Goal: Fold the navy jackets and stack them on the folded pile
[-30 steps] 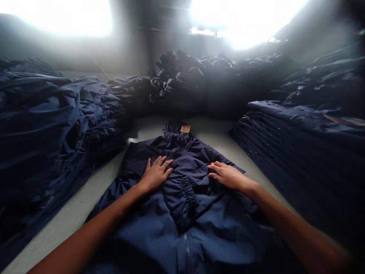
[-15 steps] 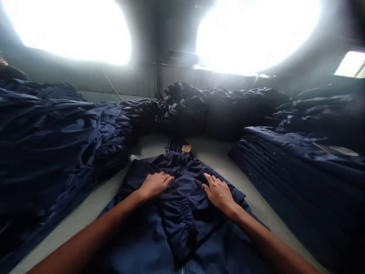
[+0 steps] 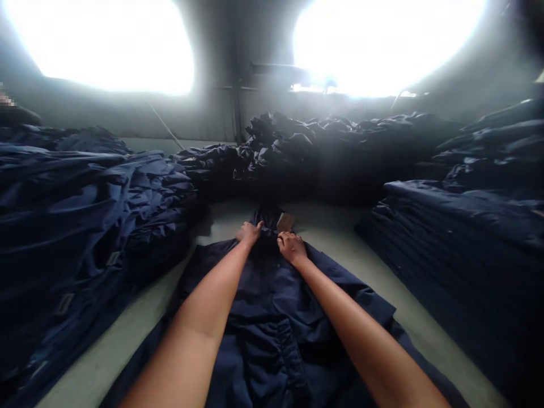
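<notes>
A dark navy jacket (image 3: pixel 263 294) lies spread out in front of me, its neck end pointing away and a gathered strip running down its middle. My left hand (image 3: pixel 250 233) is at the left side of the neck, fingers curled over the cloth and thumb stretched toward the collar. On the other side, my right hand (image 3: pixel 292 247) has its fingers bent around the fabric just below a brownish paper tag (image 3: pixel 285 221). The dark collar or hood (image 3: pixel 266 216) sits beyond both hands; its shape is hard to make out.
Tall stacks of navy garments (image 3: pixel 85 209) rise on the left, with small white labels showing. Another folded stack (image 3: pixel 446 243) stands on the right. A crumpled garment heap (image 3: pixel 289 147) lies at the back. Pale table surface (image 3: pixel 340 232) shows around the jacket. Part of a person is at far left.
Both hands have moved forward and inward from the jacket's chest to its neck, going from lying flat to curling on the cloth. The upper front looks smoother, and the tag is tilted.
</notes>
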